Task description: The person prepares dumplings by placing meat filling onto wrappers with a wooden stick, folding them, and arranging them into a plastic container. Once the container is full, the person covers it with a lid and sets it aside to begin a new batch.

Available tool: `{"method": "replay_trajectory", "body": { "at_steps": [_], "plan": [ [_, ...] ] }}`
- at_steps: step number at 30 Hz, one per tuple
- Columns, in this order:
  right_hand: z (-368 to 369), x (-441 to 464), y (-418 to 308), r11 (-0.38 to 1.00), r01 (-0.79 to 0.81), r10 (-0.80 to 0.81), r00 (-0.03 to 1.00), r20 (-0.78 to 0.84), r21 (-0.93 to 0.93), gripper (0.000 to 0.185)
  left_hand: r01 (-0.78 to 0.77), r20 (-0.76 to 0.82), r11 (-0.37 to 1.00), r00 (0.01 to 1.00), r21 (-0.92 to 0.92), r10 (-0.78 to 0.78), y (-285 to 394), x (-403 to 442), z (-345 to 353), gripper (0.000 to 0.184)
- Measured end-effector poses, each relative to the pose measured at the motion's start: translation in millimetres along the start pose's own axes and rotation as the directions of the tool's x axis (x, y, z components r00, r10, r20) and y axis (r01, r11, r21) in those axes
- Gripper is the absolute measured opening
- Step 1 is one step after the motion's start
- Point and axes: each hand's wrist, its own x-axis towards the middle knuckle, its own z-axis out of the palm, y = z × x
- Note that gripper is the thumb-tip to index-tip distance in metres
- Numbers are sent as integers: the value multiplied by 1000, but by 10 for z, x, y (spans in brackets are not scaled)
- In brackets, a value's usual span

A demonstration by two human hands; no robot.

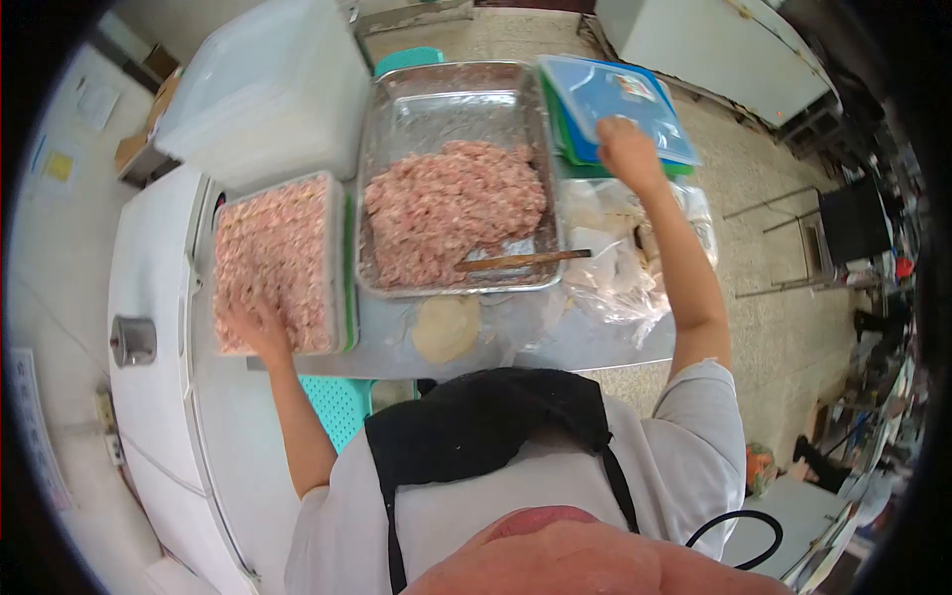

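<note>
My left hand (260,325) lies with fingers spread on the pink minced meat (273,253) that fills a clear plastic box (335,188) on the left. My right hand (627,151) is closed on the near left edge of a translucent bluish plastic lid (600,89), the top one of a stack with blue and green lids below. Between my hands stands a large metal tray (436,99) with a heap of minced meat (451,203). A wooden stick (526,260) rests across the tray's lower right corner, its end over the rim.
A flat round of dough (446,329) lies on the metal table (382,342) before the tray. Clear plastic bags (615,278) with pale contents are under my right forearm. Stacked translucent boxes (278,89) stand at back left. A turquoise stool (335,407) is below the table edge.
</note>
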Motion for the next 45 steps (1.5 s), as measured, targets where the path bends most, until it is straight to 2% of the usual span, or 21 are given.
{"method": "replay_trajectory", "body": {
  "at_steps": [4,6,8,9,11,12,13,14,15,17,18,20,21,23,25,26,27,29,33,41,45],
  "plan": [
    [-773,357,-653,999,49,-52,974,-221,-16,25,40,66,988,997,-149,-30,-51,-32,-41,46],
    [-1004,448,-1244,992,121,-112,967,-227,25,23,42,64,985,997,-166,-32,-24,-45,-89,45],
    [-1232,489,-1952,972,229,-216,960,-181,53,20,309,216,798,950,-518,-228,25,11,-142,44],
    [-1320,502,-2343,958,283,-274,953,-131,54,18,310,213,794,950,-522,-230,-76,94,-143,44],
    [-1363,514,-3066,881,461,-445,885,-137,111,14,19,187,798,975,-602,117,-275,300,-98,45],
    [-1385,529,-3422,842,521,-502,852,-148,142,16,19,181,796,977,-605,114,-251,435,-142,45],
    [-1391,545,-3766,796,579,-557,815,-159,176,19,463,484,428,873,-776,-66,-131,587,-245,44],
    [-1316,552,-4086,763,607,-583,795,-169,222,18,762,766,-77,640,-643,-67,-100,690,-292,43],
    [-1202,544,-4390,727,632,-607,774,-180,269,17,760,765,-82,641,-645,-72,-183,751,-260,43],
    [-1040,554,-4940,670,653,-629,752,-198,353,16,891,894,-196,434,-409,112,-392,894,-151,43],
    [-919,588,-5165,667,658,-634,748,-199,350,16,889,892,-199,439,-413,110,-575,937,-21,43],
    [-731,654,-5516,644,659,-622,746,-236,388,17,511,627,495,773,-703,92,-930,1016,140,45],
    [-678,706,-5587,641,663,-625,743,-238,386,17,510,624,494,776,-704,89,-1057,1096,127,45],
    [-553,872,-5646,550,637,-658,729,-190,539,25,374,563,671,823,-640,79,-1272,1263,61,41],
    [-274,1105,-5497,632,573,-557,804,-209,521,32,277,521,778,850,-564,75,-1433,1426,9,38],
    [-199,1260,-5368,739,464,-494,866,-77,488,33,174,470,863,879,-474,81,-1502,1496,10,35],
    [-126,1414,-5215,830,350,-411,910,53,434,34,174,471,861,878,-478,84,-1589,1522,56,35],
    [204,1645,-4901,926,241,-248,969,-13,290,39,-60,387,933,899,-355,205,-1753,1536,191,34],
    [588,1939,-4585,960,212,-181,968,-173,181,43,-102,448,963,870,-250,208,-1791,1552,215,34],
    [765,1916,-4578,981,113,-130,987,98,158,58,-131,573,949,771,-286,279,-1814,1599,-59,27],
    [826,1985,-4621,980,9,-46,983,178,201,65,-97,596,952,760,-290,259,-1782,2118,382,27]
  ]
}}
